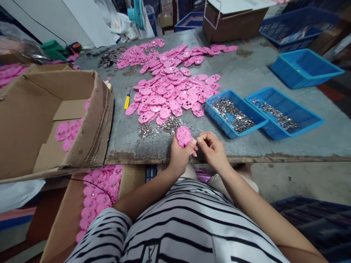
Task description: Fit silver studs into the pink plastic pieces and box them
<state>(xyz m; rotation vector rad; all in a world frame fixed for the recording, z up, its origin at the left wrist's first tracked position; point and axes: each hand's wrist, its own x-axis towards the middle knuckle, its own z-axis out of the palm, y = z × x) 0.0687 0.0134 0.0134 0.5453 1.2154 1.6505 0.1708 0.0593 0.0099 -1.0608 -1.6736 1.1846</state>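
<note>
My left hand [179, 155] holds a pink plastic piece [183, 136] with cut-out holes at the near edge of the grey table [246, 73]. My right hand [212, 148] is right beside it, its fingertips pinched together at the piece's right edge; anything between them is too small to see. Just beyond my hands lies a small scatter of tiny metal parts [161, 128]. Behind that spreads a large heap of the same pink pieces [170, 95].
Two blue trays [210, 109] [309, 124] of small metal parts stand right of my hands, an empty blue tray [304, 67] farther back. An open cardboard box [55, 117] with a few pink pieces is at left; another box [101, 190] of pink pieces sits below. A yellow-handled tool [127, 99] lies nearby.
</note>
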